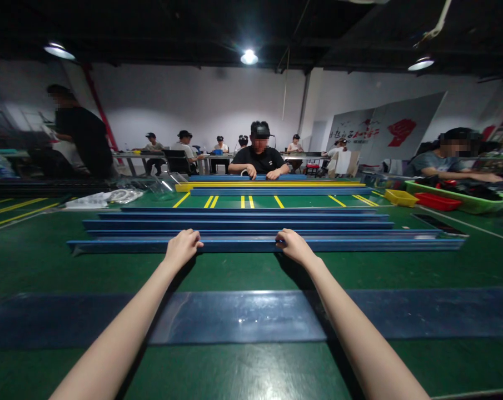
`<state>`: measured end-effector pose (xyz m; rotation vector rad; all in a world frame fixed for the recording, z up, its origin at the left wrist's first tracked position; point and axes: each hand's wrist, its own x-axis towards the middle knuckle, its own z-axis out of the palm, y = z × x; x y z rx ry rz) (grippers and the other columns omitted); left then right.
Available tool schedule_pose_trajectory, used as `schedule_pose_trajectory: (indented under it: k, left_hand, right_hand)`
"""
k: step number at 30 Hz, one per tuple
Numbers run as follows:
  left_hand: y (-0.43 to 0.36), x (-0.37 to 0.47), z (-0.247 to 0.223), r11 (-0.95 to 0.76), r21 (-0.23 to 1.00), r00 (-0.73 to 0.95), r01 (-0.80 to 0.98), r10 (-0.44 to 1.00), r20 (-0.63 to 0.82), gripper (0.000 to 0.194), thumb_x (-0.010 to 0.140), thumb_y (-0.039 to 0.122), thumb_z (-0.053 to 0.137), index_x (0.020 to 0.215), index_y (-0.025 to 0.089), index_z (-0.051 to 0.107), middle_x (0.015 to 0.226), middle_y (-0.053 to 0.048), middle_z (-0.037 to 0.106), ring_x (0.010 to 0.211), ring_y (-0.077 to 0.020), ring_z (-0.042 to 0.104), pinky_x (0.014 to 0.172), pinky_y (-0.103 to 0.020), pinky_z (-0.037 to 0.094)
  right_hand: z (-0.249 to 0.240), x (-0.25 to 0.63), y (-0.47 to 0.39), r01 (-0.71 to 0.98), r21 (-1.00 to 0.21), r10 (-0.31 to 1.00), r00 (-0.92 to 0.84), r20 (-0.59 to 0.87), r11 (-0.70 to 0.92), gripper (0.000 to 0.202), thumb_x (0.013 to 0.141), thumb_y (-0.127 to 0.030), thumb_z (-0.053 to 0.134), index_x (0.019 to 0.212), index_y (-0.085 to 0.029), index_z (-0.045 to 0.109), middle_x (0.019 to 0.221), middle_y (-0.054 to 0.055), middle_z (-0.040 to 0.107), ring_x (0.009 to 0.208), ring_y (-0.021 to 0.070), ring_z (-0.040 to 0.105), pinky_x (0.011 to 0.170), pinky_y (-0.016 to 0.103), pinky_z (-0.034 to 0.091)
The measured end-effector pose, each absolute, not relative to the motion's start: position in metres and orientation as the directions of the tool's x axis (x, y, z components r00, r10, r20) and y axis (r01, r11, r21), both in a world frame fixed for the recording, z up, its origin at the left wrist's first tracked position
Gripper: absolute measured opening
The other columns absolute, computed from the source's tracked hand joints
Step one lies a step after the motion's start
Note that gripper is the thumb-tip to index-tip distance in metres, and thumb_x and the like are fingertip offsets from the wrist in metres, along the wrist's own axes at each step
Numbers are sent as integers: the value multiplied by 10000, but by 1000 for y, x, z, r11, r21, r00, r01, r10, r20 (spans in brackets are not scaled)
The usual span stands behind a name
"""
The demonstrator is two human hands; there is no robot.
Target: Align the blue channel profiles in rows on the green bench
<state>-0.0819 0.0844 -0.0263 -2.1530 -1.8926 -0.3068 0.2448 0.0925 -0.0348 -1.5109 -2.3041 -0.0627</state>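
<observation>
Both of my arms reach forward over a green table. My left hand (183, 246) is closed on the near edge of the front blue rail (238, 245), left of its middle. Right of the middle, my right hand (295, 245) grips the same rail with curled fingers. Behind it, several more long blue rails (243, 224) lie parallel, crosswise on the table. Between my arms and beneath them, a long clear bluish plastic strip (243, 316) lies flat across the near part of the table.
Across the green table (234, 272), a person in black handles a blue rail (218, 178) behind a yellow rail (276, 184). Yellow (400, 198), red (437, 201) and green (493, 206) trays stand at the right. Clear plastic (88, 200) lies at the left.
</observation>
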Motion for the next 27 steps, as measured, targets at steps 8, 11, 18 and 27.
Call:
schedule_pose_trajectory:
  k: [8,11,18,27]
  left_hand:
    - [106,-84,-31,-65,-6,64,998,939,339,94,817,269,459,795,208,528,893,-28,570,923,-182,514,606,-230,375]
    - [112,-85,-31,-58,-2,55,998,943,329,92,818,271,466,794,207,527,898,-27,569,923,-180,509,605,-229,374]
    - [118,-88,-41,-70,-32,77,997,913,400,114,834,288,457,808,203,527,888,-31,563,894,-183,501,629,-240,390]
    - [120,-86,-25,-112,-76,128,991,962,243,103,819,243,465,859,192,545,907,-52,559,896,-204,508,646,-266,411]
  right_hand:
    - [-48,237,115,884,-193,857,-326,398,426,76,776,-183,507,820,-164,565,873,71,555,863,163,488,748,243,365]
    - [-49,235,121,876,-196,847,-334,413,441,72,787,-184,487,805,-167,554,864,69,551,852,163,482,747,246,365]
    - [-44,236,137,867,-226,864,-347,365,444,68,773,-194,500,741,-167,553,794,52,560,781,150,491,693,236,357]
    - [-30,247,158,794,-405,890,-426,160,453,77,707,-212,544,679,-162,595,713,30,600,667,128,522,595,215,352]
